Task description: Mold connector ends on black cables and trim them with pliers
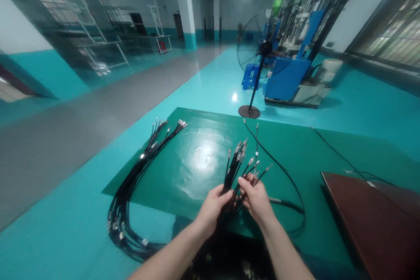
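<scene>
I see cable bundle [231, 173] just below centre of frame: thin black strands [246, 169] fanning upward, tipped with silvery fittings [251, 161] at uneven heights. Left hand [215, 205] wrapped round bundle, thumb across front. Right hand [257, 197] pinching strands at bundle's right side; how many, I can't tell. Green tabletop [213, 127] underneath. Second bundle [123, 203], also black with bright ends, draped over table edge, left of frame.
</scene>
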A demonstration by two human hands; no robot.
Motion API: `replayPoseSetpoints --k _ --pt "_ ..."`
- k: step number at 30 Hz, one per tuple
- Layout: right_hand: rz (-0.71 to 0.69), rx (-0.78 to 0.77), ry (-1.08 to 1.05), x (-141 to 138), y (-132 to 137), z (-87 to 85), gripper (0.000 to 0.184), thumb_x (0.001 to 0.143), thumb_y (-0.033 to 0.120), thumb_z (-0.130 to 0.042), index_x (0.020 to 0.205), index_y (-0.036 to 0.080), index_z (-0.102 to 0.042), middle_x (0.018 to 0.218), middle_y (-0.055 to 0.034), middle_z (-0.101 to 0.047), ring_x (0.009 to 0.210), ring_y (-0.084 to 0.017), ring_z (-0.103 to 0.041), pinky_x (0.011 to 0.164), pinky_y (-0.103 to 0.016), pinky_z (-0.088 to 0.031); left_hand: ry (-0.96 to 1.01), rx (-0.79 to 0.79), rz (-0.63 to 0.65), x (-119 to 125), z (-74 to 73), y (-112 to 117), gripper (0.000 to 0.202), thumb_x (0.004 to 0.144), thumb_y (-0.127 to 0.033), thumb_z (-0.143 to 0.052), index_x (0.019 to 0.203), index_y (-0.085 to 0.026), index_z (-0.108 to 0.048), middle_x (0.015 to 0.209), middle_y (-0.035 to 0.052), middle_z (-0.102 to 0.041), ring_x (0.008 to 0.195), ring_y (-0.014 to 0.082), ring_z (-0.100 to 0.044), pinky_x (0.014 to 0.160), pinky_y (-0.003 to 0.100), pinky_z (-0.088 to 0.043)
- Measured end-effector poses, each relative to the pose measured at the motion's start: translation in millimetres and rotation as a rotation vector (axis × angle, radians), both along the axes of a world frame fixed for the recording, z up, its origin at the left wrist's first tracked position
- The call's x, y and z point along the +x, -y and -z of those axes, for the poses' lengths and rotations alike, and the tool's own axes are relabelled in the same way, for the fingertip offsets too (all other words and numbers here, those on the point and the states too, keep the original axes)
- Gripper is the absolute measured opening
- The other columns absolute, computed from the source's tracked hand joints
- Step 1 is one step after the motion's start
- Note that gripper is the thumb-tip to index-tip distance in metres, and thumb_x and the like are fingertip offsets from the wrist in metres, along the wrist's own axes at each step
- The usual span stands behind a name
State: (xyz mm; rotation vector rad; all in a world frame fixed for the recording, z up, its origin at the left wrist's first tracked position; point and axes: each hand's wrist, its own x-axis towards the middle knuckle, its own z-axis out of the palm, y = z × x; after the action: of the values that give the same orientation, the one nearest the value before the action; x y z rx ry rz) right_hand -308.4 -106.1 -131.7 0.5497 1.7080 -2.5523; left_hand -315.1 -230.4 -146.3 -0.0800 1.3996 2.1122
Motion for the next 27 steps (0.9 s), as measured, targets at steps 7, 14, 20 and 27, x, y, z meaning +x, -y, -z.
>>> replayPoseSetpoints --k 7,14,20,27 --pt "-0.03 -0.001 -0.025 -0.4 -0.7 3.1 0.04 0.061 0.044 -0.07 0.067 0.02 -0.039 0.041 0.0113 -0.037 0.03 -0.003 -0.028 0.028 -0.015 -0.021 -0.075 0.024 0.048 2.7 -3.1 1.3 0.026 0.071 -0.033 -0.065 0.089 -0.013 -0.064 0.071 0.0023 -0.058 0.06 0.0091 -0.048 0.058 0.021 -0.036" --pt "0.047 0.04 -0.027 -0.9 -3.1 9.9 0.038 0.061 0.04 -0.072 0.063 0.019 -0.041 0.044 0.0092 -0.041 0.035 -0.004 -0.036 0.032 -0.017 -0.027 -0.109 -0.021 -0.008 4.4 2.1 0.2 0.029 0.071 -0.035 -0.065 0.087 -0.011 -0.062 0.066 0.0004 -0.053 0.057 0.0079 -0.043 0.053 0.019 -0.033" --pt "0.017 -0.002 -0.014 3.4 -11.1 12.4 0.035 0.062 0.042 -0.071 0.065 0.018 -0.045 0.046 0.0082 -0.042 0.034 -0.003 -0.03 0.028 -0.015 -0.021 -0.18 -0.066 -0.044 7.2 -3.8 0.2 0.026 0.071 -0.036 -0.064 0.08 -0.012 -0.061 0.065 0.0003 -0.052 0.059 0.0097 -0.044 0.056 0.021 -0.036" --pt "-0.023 -0.021 -0.033 1.7 -9.7 9.5 0.033 0.063 0.041 -0.07 0.069 0.018 -0.046 0.043 0.0107 -0.033 0.033 -0.002 -0.026 0.029 -0.015 -0.02 -0.206 -0.089 -0.051 6.8 -2.2 -2.6 0.025 0.071 -0.036 -0.063 0.075 -0.012 -0.059 0.06 -0.0017 -0.048 0.056 0.0085 -0.039 0.053 0.02 -0.032"
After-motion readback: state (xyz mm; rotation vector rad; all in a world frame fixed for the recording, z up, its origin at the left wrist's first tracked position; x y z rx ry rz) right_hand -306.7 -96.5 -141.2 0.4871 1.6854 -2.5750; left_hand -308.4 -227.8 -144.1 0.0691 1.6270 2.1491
